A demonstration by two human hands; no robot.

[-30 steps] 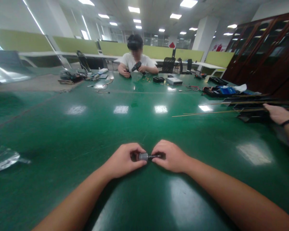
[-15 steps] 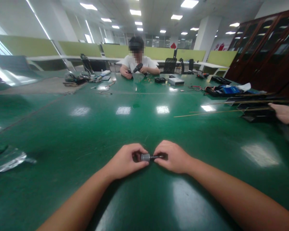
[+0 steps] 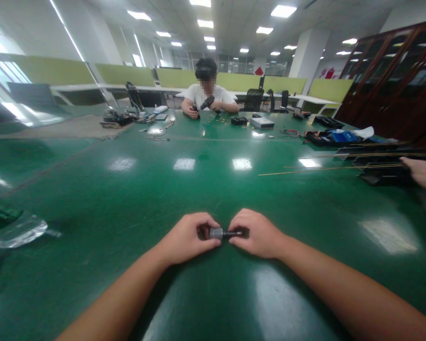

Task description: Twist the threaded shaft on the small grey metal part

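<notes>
Both my hands rest on the green table (image 3: 135,189) near its front edge, pinching one small part between them. My left hand (image 3: 186,237) is closed round a short grey metal cylinder (image 3: 216,233). My right hand (image 3: 257,233) is closed on the thin dark shaft (image 3: 231,233) that sticks out of the cylinder to the right. Only the middle of the part shows between the fingertips; its ends are hidden.
A person in a white shirt (image 3: 208,94) sits across the table with a black drill. Another person's hand (image 3: 423,173) lies at the right beside black cases (image 3: 383,176) and long thin brass rods (image 3: 323,168). A clear plastic bag (image 3: 16,229) lies at the left. Tools clutter the far edge.
My hands and the part have stayed put. The view has shifted slightly left and up, so the other person's hand sits closer to the right border.
</notes>
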